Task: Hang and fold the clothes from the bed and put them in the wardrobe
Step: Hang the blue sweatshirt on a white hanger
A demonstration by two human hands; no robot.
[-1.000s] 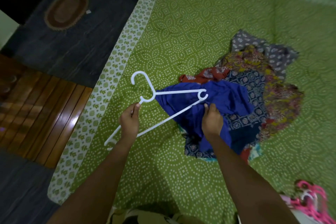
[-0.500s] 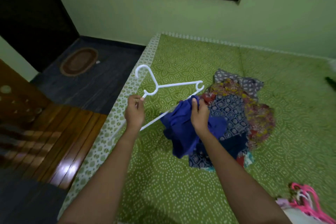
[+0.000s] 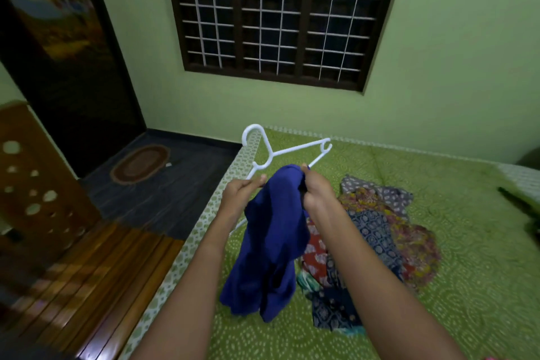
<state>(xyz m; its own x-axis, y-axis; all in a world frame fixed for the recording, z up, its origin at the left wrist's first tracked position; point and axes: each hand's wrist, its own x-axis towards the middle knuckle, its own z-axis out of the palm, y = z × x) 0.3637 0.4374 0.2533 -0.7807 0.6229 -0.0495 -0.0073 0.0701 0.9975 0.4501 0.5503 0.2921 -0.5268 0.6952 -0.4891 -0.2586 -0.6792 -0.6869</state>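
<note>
Held up over green bed (image 3: 455,286): blue garment (image 3: 271,242), plain, crumpled, hanging loose. Gripped at its top by right hand (image 3: 317,193). Just behind, white hanger (image 3: 287,150), pinched by left hand (image 3: 239,193). Beneath, partly hidden by garment and right arm, pile of patterned clothes (image 3: 380,231). Farther back, barred window (image 3: 277,17).

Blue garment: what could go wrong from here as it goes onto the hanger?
1. The blue garment hangs bunched from the right hand, so it may slip from that grip.
2. The white hanger, held by the left hand near its neck, has one arm hidden behind the cloth and might snag in a fold.
</note>
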